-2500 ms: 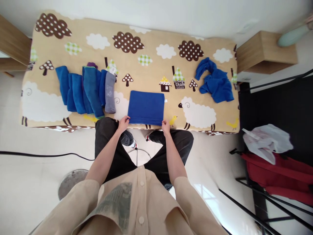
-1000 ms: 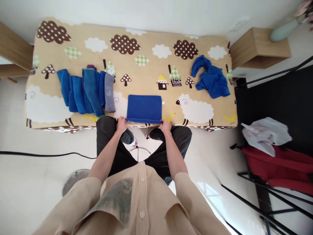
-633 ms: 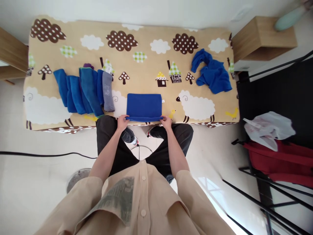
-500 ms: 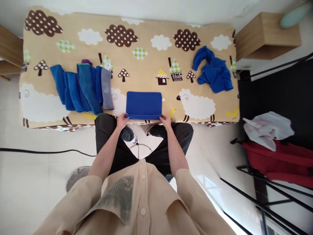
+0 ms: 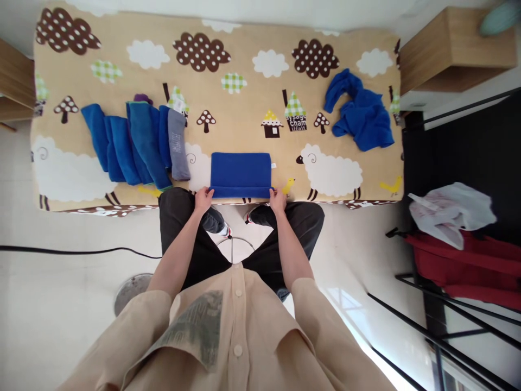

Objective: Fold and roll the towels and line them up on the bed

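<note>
Pinching a blue towel (image 5: 241,169) by its near edge, one end in each hand: gripping the left end between thumb and fingers of the left hand (image 5: 203,200), and gripping the right end likewise with the right hand (image 5: 278,200). Pulling that edge straight between the two grips, and showing along it a narrow band (image 5: 242,192), seemingly doubled over onto the rest.

As for the towel, lying flat on the patterned cover (image 5: 244,127), just inside the cover's front edge and about parallel to it. Spreading forward from the fingertips, away from the lap. Running its longer axis side to side, from one hand across to the other, and so lying nearer to neither. Showing a small white tag (image 5: 273,165) at the right side.

Reaching forward over the thighs with both forearms (image 5: 175,255), converging slightly toward the towel. Turning the backs of the hands mostly upward, with fingers curling in at the ends of the band.

Having the left hand nearer to the rolled blue cloths (image 5: 122,149) and the grey roll (image 5: 178,144), and the right hand nearer to a crumpled blue cloth (image 5: 362,117), lying well apart, farther forward and to the right.
</note>
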Available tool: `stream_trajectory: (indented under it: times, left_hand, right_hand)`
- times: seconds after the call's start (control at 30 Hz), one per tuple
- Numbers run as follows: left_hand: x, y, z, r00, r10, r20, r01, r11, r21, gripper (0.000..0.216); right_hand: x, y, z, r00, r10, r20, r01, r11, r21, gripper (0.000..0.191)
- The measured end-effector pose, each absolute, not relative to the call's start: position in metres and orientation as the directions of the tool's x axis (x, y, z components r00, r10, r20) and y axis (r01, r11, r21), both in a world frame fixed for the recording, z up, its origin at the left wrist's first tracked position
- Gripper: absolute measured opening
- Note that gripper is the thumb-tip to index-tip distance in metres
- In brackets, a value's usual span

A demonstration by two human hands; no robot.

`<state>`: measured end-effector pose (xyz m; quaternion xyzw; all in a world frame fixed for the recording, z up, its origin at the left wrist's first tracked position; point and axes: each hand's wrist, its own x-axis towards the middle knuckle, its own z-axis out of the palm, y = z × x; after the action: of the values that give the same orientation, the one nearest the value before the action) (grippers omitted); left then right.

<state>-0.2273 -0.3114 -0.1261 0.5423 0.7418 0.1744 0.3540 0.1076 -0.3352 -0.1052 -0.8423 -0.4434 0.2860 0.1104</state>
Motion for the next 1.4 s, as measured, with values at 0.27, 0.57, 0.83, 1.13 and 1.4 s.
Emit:
stream_trajectory:
  times: [0.27,0.57,0.83,1.13,1.4]
  left_hand:
    - [-0.230,-0.310,-0.139,-0.180,0.915,-0.362,0.696,0.378,0.611,0.017]
    - [-0.230,-0.311,-0.143,-0.178,0.926,-0.333,0.701,0.357,0.618,0.021]
    - [-0.228,-0.313,-0.144,-0.218,0.918,-0.331,0.670,0.388,0.633,0.012]
    - [-0.221,-0.331,-0.112,0.256,0.964,-0.075,0.762,-0.153,0.629,0.023]
    - [-0.219,-0.338,-0.122,0.349,0.918,-0.188,0.809,-0.194,0.555,0.071]
  right_hand:
    - [0.106,-0.333,-0.111,0.473,0.782,-0.406,0.678,-0.617,-0.399,0.038]
    - [0.108,-0.331,-0.116,0.489,0.786,-0.377,0.657,-0.617,-0.433,0.041]
    - [0.105,-0.331,-0.116,0.512,0.763,-0.395,0.647,-0.645,-0.407,0.033]
    - [0.098,-0.342,-0.097,0.027,0.995,-0.091,0.870,-0.068,-0.488,0.026]
    - [0.087,-0.353,-0.109,-0.064,0.981,-0.185,0.896,-0.025,-0.443,0.061]
